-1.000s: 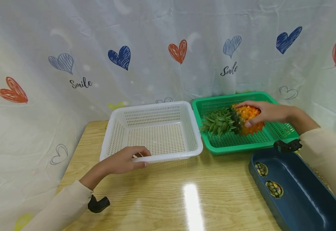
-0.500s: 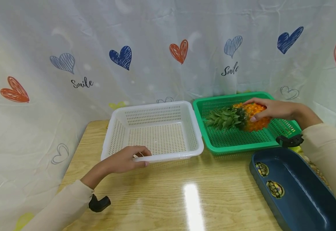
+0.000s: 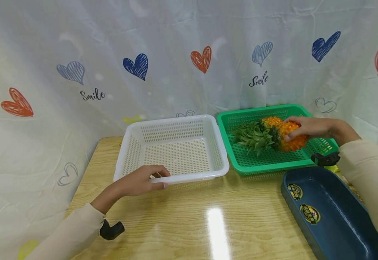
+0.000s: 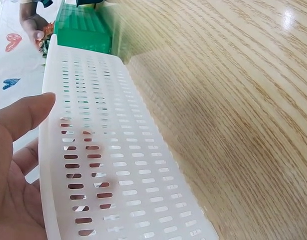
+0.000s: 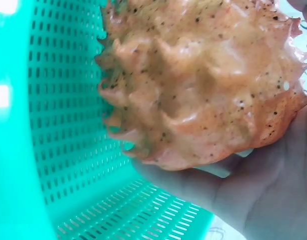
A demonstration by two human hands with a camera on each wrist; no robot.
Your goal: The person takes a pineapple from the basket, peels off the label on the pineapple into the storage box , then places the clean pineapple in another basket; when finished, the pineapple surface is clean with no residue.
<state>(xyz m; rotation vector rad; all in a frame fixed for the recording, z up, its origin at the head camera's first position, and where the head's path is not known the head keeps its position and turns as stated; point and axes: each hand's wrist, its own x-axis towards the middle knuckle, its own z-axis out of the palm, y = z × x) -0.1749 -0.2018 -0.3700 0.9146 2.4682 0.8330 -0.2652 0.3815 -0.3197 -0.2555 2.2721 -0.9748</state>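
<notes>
My left hand (image 3: 140, 180) grips the near rim of a white plastic basket (image 3: 219, 172) in the head view; in the left wrist view its thumb lies over the rim and fingers show through the slots. The right hand (image 3: 320, 128) holds an orange, spiky-skinned pineapple (image 3: 294, 141) by its body, inside a green basket (image 3: 240, 169). Its leafy crown points left. More orange skin and leaves show just behind it; I cannot tell whether they belong to a second pineapple. The right wrist view shows the knobbly skin (image 5: 193, 90) close up, beside the slotted green wall.
A dark blue tray (image 3: 335, 216) with round stickers stands at the right front, close to the green basket. Both baskets stand side by side on a wooden table (image 3: 182, 220). Behind hangs a white curtain (image 3: 169, 32) printed with hearts.
My right hand has shifted to the right with the pineapple in the green basket, rising slightly and then lowering. The left hand stays on the white basket's rim.
</notes>
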